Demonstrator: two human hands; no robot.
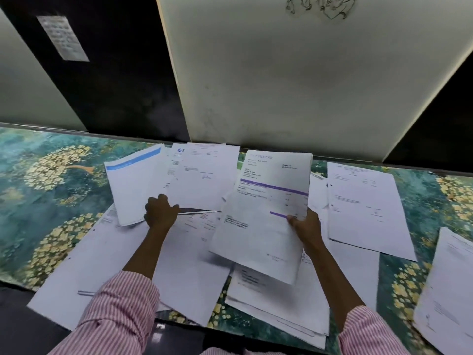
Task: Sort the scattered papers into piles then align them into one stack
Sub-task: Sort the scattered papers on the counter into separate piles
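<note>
White printed papers lie scattered over the table. My right hand (305, 228) grips the right edge of a small stack with purple bars (263, 216), held tilted above the table. My left hand (160, 212) pinches the lower edge of several sheets (199, 175) at the back middle, lifting them off the papers beneath; one has a blue header band (133, 160). Large sheets (102, 265) lie under my left forearm. A low pile (279, 303) rests near the front edge below the held stack. Two more sheets lie to the right, one at mid right (366, 208) and one at the far right (450, 290).
The table has a green and yellow floral cloth (46, 190). A white board (307, 73) and dark panels (115, 85) stand behind the table's back edge. The front edge runs near my striped sleeves, with some sheets overhanging it.
</note>
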